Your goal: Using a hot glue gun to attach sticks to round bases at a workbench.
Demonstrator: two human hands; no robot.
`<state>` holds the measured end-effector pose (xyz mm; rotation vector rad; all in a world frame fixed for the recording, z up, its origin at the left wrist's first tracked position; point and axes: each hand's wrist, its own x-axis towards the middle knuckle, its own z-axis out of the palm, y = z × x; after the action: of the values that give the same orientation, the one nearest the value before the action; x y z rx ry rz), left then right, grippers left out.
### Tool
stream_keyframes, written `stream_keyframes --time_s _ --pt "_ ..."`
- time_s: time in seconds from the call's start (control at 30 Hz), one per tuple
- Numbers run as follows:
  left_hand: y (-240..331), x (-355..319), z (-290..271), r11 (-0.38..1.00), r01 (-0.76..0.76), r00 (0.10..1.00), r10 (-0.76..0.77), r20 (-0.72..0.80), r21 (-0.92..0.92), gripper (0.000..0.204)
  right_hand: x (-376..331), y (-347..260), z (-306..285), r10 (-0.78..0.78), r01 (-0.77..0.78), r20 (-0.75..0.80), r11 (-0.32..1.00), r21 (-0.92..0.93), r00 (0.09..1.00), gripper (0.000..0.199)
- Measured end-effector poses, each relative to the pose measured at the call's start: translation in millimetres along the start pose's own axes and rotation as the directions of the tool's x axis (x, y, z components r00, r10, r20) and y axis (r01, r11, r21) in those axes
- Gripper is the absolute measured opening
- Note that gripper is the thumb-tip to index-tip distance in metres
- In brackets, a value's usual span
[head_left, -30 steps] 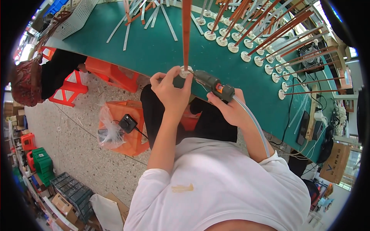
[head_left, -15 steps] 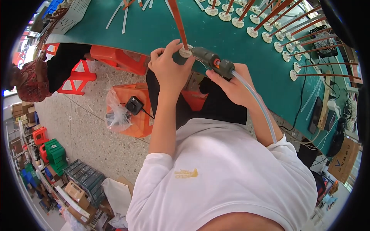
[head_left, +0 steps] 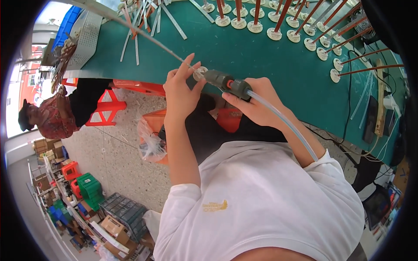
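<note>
My left hand pinches a small round pale base at the table's near edge. From this base a long thin strip rises, slanting to the upper left, its greyish side showing. In my right hand is a dark green glue gun, with fingers wrapped round its handle, which they hide. The gun's nozzle points left and meets the base or comes very close to it; which, I cannot tell. Out of the gun's back a long clear glue stick runs down over my right forearm.
Rows of round bases with upright brown strips stand on the green table. Loose grey strips lie at the far left beside a white perforated bin. Cables and a wooden bar are at right. Another person sits left.
The strip leaned from nearly upright to the upper left, now showing grey instead of brown. Both hands, base and glue gun shifted slightly left and down in view. The view itself moved too.
</note>
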<state>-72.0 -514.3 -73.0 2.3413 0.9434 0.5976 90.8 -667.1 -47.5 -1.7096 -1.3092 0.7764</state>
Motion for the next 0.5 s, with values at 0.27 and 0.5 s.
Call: stream_keyframes --time_s 0.27,0.5 --pt "-6.9 -0.2 4.9 0.995 -0.004 1.000 0.002 -0.020 -0.095 0.071 4.3 4.4 3.3 -0.057 0.057 -0.002 0.996 -0.072 0.998 0.037" --pt "-7.9 -1.1 4.1 0.995 -0.013 1.000 0.011 -0.019 -0.101 0.071 8.0 1.9 4.1 -0.044 0.044 -0.001 0.996 -0.077 0.999 0.040"
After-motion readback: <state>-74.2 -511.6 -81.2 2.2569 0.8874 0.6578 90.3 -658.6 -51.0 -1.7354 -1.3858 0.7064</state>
